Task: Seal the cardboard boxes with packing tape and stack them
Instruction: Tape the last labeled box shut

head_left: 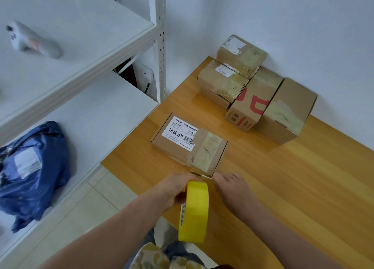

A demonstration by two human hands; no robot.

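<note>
A flat cardboard box (182, 142) with a white label lies on the wooden table (283, 187), a band of clear tape across its right part. My left hand (172, 189) grips a yellow roll of packing tape (195, 212) just in front of the box. A short strip of tape runs from the roll to the box's near corner. My right hand (230, 185) pinches that strip at the corner. Several taped boxes (255, 92) stand grouped against the wall at the back of the table, some stacked.
A white metal shelf unit (81, 70) stands left of the table. A blue mailer bag (34, 167) lies on its lower shelf and a grey object (34, 40) on the upper one. A wall socket (146, 74) sits behind the shelf post.
</note>
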